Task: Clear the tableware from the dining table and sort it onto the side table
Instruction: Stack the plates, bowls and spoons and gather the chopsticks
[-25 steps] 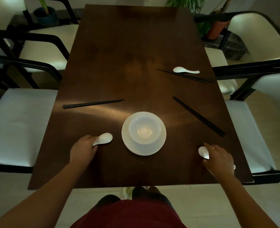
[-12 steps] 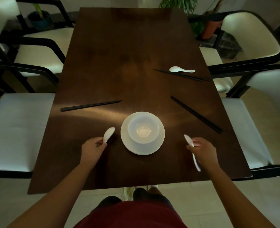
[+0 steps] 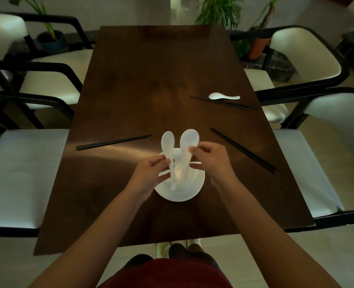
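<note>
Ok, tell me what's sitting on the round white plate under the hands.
A white bowl sits on the round white plate. The left hand and right hand hold two white ceramic spoons above it, hiding the bowl's inside.

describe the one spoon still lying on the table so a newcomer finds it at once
Start at the dark wooden dining table and go to its far right edge. There a white spoon lies flat beside a black chopstick pair. Unlike the other two spoons, no hand holds it.
</note>
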Demonstrator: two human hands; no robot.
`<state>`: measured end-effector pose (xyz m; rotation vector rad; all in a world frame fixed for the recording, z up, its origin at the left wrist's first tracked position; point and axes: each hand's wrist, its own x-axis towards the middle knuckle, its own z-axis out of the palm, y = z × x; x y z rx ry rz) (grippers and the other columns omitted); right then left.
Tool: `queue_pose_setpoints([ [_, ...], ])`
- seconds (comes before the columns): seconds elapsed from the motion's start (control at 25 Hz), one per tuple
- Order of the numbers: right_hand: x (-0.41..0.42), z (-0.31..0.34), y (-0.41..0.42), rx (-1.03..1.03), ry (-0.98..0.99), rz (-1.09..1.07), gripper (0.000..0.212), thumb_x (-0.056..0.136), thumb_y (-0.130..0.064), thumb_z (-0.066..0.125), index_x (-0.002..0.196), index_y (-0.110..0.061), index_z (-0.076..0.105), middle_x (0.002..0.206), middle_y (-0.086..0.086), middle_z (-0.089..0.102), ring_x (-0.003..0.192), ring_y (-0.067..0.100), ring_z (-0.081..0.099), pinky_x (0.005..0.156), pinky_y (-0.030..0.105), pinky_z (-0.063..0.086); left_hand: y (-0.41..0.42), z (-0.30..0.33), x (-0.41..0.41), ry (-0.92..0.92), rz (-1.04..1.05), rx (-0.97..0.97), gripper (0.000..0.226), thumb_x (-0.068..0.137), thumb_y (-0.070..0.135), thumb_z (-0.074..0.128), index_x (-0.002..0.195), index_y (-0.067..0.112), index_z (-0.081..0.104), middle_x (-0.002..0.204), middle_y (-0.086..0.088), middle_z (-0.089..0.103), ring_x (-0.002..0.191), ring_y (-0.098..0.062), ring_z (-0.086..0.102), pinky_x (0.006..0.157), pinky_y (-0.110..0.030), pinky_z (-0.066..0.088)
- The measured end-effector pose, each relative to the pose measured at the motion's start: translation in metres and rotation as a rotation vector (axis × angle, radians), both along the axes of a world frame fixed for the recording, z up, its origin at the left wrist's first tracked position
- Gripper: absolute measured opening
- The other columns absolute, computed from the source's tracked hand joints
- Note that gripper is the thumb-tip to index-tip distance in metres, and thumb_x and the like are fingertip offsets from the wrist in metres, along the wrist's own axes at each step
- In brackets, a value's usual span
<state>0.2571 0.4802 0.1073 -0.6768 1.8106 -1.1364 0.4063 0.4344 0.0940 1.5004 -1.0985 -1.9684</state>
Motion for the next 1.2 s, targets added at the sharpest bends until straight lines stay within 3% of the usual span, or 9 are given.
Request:
queue_pose_setpoints([
  [0.08, 0.007, -0.002, -0.003, 0.000, 0.067, 0.029, 0.001, 0.084, -0.018, 0.066, 0.084, -0.018, 0.066, 0.079, -0.002, 0.068, 0.070, 0.011, 0.069, 0.067, 0.026, 0.060, 0.006, 0.003, -0.006, 0.025, -0.060, -0.008, 0.022, 0.090, 0.014, 0.055, 0.107, 0.012, 0.066, 0.102, -0.004, 0.069, 0.097, -0.018, 0.064, 0.084, -0.034, 0.053],
  [0.2, 0.007, -0.005, -0.004, 0.023, 0.154, 0.006, 0.014, 0.081, -0.019, 0.069, 0.095, -0.018, 0.065, 0.074, -0.006, 0.065, 0.062, 0.011, 0.069, 0.065, 0.025, 0.060, 0.012, 0.005, -0.010, 0.074, -0.088, 0.019, 0.019, 0.090, 0.017, 0.053, 0.101, 0.012, 0.068, 0.100, -0.006, 0.069, 0.098, -0.020, 0.064, 0.090, -0.040, 0.052],
  [0.32, 0.005, -0.005, -0.005, 0.052, 0.231, 0.003, 0.022, 0.081, -0.020, 0.070, 0.101, -0.020, 0.061, 0.074, -0.009, 0.060, 0.058, 0.008, 0.066, 0.062, 0.022, 0.057, 0.014, 0.005, -0.013, 0.066, -0.119, -0.004, 0.016, 0.089, 0.018, 0.056, 0.099, 0.012, 0.068, 0.102, -0.004, 0.070, 0.099, -0.019, 0.064, 0.086, -0.036, 0.053],
  [0.48, 0.003, -0.004, -0.005, 0.047, 0.289, 0.060, 0.026, 0.080, -0.024, 0.071, 0.104, -0.021, 0.060, 0.072, -0.012, 0.060, 0.061, 0.008, 0.065, 0.064, 0.023, 0.056, 0.016, 0.006, -0.019, 0.018, -0.166, -0.078, 0.018, 0.087, 0.010, 0.059, 0.102, 0.013, 0.068, 0.105, -0.004, 0.070, 0.100, -0.020, 0.064, 0.091, -0.038, 0.052],
  [0.56, -0.002, -0.004, -0.005, 0.032, 0.336, 0.100, 0.030, 0.081, -0.028, 0.070, 0.109, -0.023, 0.061, 0.085, -0.012, 0.060, 0.074, 0.010, 0.064, 0.071, 0.027, 0.058, 0.015, 0.006, -0.021, -0.013, -0.175, -0.085, 0.018, 0.088, 0.009, 0.058, 0.102, 0.013, 0.067, 0.104, -0.004, 0.068, 0.101, -0.021, 0.063, 0.091, -0.039, 0.052],
  [0.68, -0.015, -0.002, -0.007, -0.053, 0.274, 0.145, 0.030, 0.085, -0.023, 0.066, 0.115, -0.022, 0.062, 0.100, -0.009, 0.062, 0.087, 0.009, 0.061, 0.070, 0.024, 0.058, 0.011, 0.006, -0.023, -0.058, -0.249, -0.101, 0.017, 0.087, 0.008, 0.058, 0.100, 0.014, 0.067, 0.100, -0.001, 0.068, 0.099, -0.019, 0.063, 0.082, -0.032, 0.053],
  [0.84, -0.035, -0.002, -0.013, -0.104, 0.230, 0.103, 0.010, 0.085, -0.014, 0.066, 0.094, -0.018, 0.068, 0.089, -0.002, 0.066, 0.079, 0.012, 0.066, 0.063, 0.019, 0.056, 0.006, 0.007, -0.034, -0.075, -0.227, -0.102, 0.015, 0.084, 0.010, 0.064, 0.097, 0.016, 0.069, 0.094, 0.000, 0.070, 0.089, -0.015, 0.066, 0.066, -0.022, 0.055],
  [1.04, -0.075, -0.003, -0.038, -0.123, 0.141, 0.100, 0.007, 0.085, -0.015, 0.065, 0.090, -0.020, 0.063, 0.080, -0.007, 0.063, 0.073, 0.009, 0.064, 0.054, 0.011, 0.054, -0.014, 0.006, -0.071, -0.083, -0.111, -0.070, 0.022, 0.083, 0.010, 0.064, 0.104, 0.009, 0.070, 0.101, -0.010, 0.071, 0.091, -0.022, 0.067, 0.075, -0.031, 0.056],
  [1.2, -0.143, -0.010, -0.074, -0.071, 0.106, 0.139, 0.020, 0.089, -0.022, 0.060, 0.107, -0.014, 0.064, 0.096, 0.002, 0.068, 0.080, 0.017, 0.069, 0.071, 0.026, 0.059, -0.044, 0.004, -0.110, -0.066, 0.008, 0.007, 0.024, 0.084, 0.009, 0.063, 0.108, 0.007, 0.067, 0.104, -0.013, 0.068, 0.090, -0.024, 0.065, 0.077, -0.035, 0.055],
])
